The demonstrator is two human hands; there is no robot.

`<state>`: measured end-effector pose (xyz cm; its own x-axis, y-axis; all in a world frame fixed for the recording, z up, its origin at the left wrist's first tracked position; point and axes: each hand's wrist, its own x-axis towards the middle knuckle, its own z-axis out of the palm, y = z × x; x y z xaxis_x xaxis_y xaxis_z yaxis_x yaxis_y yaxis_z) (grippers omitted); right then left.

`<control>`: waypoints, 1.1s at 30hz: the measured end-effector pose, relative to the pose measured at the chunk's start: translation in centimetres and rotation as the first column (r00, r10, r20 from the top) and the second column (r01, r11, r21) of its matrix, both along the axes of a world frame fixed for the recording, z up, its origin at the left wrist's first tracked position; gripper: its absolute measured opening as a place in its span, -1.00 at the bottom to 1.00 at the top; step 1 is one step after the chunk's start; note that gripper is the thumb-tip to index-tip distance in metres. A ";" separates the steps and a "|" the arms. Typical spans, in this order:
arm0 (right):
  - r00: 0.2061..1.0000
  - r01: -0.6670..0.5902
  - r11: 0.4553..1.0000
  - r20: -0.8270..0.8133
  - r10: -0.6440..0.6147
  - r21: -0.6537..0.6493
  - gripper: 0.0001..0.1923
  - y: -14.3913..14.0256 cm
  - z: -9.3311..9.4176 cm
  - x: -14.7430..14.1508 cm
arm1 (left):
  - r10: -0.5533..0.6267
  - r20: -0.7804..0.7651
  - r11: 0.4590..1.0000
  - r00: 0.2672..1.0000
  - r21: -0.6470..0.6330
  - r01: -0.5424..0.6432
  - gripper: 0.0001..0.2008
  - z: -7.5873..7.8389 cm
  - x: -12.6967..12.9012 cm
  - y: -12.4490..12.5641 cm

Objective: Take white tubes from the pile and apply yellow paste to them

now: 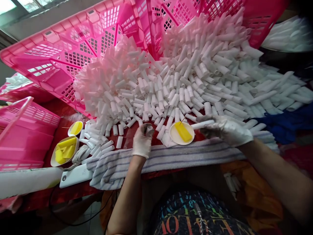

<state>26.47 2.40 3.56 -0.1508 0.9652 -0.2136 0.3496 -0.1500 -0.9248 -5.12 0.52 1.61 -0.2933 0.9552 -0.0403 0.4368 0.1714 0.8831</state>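
left hand (142,141): fingers pinch short tube (149,128) | right hand (226,129): fingers grip long tube (202,124) (gloved)

Both the left hand (142,141) and the right hand (226,129) wear thin, matt whitish gloves that wrinkle like soft fabric or latex. The heaped tubes (171,81) look like matt white paper or card, smooth-sided, while the crates (73,49) behind them are glossy pink moulded plastic with a lattice of holes. A striped towel (156,158) of soft woven cloth lies on the red, slightly shiny tabletop (63,125), and the small dish (182,133) looks smooth and pale, holding a yellow sponge-like pad.
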 end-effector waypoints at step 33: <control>0.997 0.019 0.982 -0.074 -0.005 0.189 -0.67 -3.0 -4.8 -2.5 | -0.212 -0.001 0.966 0.977 0.149 0.210 -0.69 -2.0 5.4 -1.3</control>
